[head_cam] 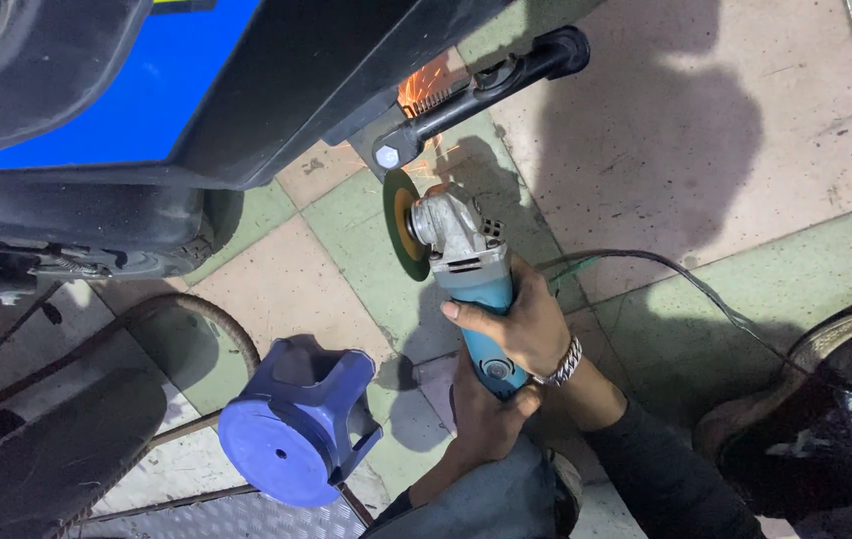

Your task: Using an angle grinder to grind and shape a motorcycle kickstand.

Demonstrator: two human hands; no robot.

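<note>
The grinder [461,269] is cutting: its disc [401,225] stands just below the black metal bracket [401,148] of the vehicle, sparks [426,90] fly at the bracket, and the bracket looks whole, so the cut seems unfinished. The right hand [516,324] has its fingers wrapped tight over the teal body, and the left hand [486,414] grips the tail end from below, above the tiled floor [645,150].
</note>
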